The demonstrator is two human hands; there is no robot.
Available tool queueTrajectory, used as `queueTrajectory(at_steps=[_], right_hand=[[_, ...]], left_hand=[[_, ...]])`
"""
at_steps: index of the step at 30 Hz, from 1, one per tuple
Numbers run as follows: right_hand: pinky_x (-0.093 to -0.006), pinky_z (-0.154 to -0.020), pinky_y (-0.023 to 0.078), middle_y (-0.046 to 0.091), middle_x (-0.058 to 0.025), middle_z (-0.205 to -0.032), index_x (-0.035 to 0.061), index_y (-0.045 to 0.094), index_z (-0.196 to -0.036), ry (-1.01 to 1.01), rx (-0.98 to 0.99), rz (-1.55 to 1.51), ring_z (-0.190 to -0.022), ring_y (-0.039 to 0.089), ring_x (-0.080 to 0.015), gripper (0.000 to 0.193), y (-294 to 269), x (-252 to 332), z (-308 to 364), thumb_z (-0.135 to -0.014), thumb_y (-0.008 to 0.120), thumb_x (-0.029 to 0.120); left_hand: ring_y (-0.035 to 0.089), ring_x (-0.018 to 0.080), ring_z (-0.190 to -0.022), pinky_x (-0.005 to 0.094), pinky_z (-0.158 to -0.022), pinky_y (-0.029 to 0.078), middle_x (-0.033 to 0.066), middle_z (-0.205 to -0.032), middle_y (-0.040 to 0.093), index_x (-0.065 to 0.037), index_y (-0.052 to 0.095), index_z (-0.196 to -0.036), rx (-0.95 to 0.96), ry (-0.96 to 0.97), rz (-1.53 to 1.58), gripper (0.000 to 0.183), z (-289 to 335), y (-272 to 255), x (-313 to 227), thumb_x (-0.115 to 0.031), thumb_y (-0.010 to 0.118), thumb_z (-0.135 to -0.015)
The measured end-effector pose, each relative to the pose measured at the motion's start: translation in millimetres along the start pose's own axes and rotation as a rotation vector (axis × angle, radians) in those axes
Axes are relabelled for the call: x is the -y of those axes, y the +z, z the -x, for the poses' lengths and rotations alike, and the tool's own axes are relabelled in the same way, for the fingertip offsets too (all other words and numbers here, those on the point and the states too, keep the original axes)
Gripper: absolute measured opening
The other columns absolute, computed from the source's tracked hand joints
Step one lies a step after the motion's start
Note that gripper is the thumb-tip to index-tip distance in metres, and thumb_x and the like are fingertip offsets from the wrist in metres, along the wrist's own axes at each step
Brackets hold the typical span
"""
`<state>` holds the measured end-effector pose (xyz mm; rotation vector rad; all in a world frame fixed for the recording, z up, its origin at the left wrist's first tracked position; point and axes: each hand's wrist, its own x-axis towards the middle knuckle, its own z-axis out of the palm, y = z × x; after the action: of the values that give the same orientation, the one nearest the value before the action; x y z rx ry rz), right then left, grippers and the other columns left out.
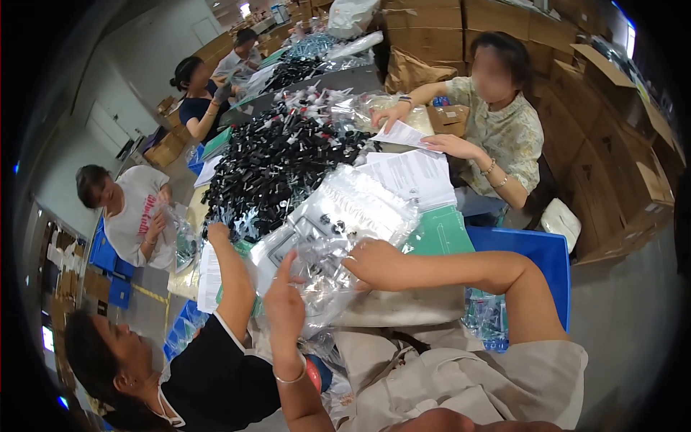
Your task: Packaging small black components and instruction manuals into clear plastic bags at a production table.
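A crinkled clear plastic bag [322,270] is stretched between my two hands, low over the near end of the table. My left hand [285,299] grips its left side, with the index finger pointing up along the plastic. On the opposite side, my right hand [376,263] is closed on the bag's edge, its fingertips partly hidden. Beyond it lies a stack of flat, printed clear bags [367,201], with a few small dark pieces on top. A large heap of small black plastic parts [281,155] spreads behind that stack.
Printed paper sheets [414,176] and green cards [440,230] lie right of the bags. A blue bin [529,252] stands at my right. At my left, a co-worker in black [223,374] reaches toward the heap. Other people sit around the table; cardboard boxes [590,165] line the right side.
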<state>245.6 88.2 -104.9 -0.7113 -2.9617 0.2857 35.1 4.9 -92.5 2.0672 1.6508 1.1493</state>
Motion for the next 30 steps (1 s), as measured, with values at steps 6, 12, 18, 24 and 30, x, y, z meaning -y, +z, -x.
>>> queueTrajectory(at_steps=[6, 12, 18, 24, 30], right_hand=[[-0.0402, -0.091, 0.043, 0.052, -0.0171, -0.119, 0.0029, 0.052, -0.115, -0.332, -0.408, -0.362, -0.109, 0.051, -0.0317, 0.039, 11, -3, 54, -0.082, 0.064, 0.020], [-0.0390, -0.093, 0.041, 0.053, -0.0117, -0.119, 0.0036, 0.054, -0.113, 0.118, -0.278, -0.143, -0.113, 0.048, -0.0293, 0.047, -17, -58, 143, -0.074, 0.070, 0.024], [-0.0389, -0.093, 0.041, 0.052, -0.0098, -0.123, 0.0034, 0.060, -0.107, 0.218, -0.152, -0.205, -0.111, 0.049, -0.0277, 0.042, -4, -47, 166, -0.072, 0.071, 0.024], [-0.0388, -0.090, 0.043, 0.054, -0.0081, -0.118, 0.0071, 0.062, -0.105, 0.236, -0.186, -0.216, -0.107, 0.051, -0.0265, 0.040, 9, -57, 170, -0.070, 0.073, 0.022], [-0.0390, -0.087, 0.043, 0.056, -0.0065, -0.112, 0.0062, 0.065, -0.096, 0.203, -0.283, -0.025, -0.104, 0.051, -0.0249, 0.026, 4, -37, 169, -0.077, 0.066, 0.024]], left_hand=[[0.063, 0.0205, -0.069, 0.0291, -0.063, 0.048, 0.0153, -0.114, 0.061, -0.003, 0.055, -0.122, -0.155, -0.045, -0.020, 0.062, -3, 11, 23, 0.017, 0.030, -0.069], [0.059, 0.0173, -0.086, 0.0264, -0.072, 0.047, 0.0098, -0.112, 0.062, -0.002, 0.058, -0.116, -0.305, 0.128, 0.008, 0.055, -44, -17, 25, 0.017, 0.032, -0.072], [0.059, 0.0168, -0.083, 0.0263, -0.072, 0.047, 0.0098, -0.110, 0.062, -0.002, 0.062, -0.110, 0.031, 0.109, 0.219, 0.052, -41, 39, 38, 0.017, 0.030, -0.073], [0.056, 0.0088, -0.072, 0.0189, -0.062, 0.043, 0.0066, -0.100, 0.064, -0.002, 0.064, -0.106, 0.110, -0.251, 0.579, 0.049, -27, 95, 84, 0.013, 0.031, -0.073], [0.055, 0.0076, -0.071, 0.0188, -0.061, 0.042, 0.0062, -0.098, 0.063, 0.000, 0.064, -0.106, -0.032, -0.223, 0.632, 0.044, -17, 103, 81, 0.010, 0.033, -0.077]])
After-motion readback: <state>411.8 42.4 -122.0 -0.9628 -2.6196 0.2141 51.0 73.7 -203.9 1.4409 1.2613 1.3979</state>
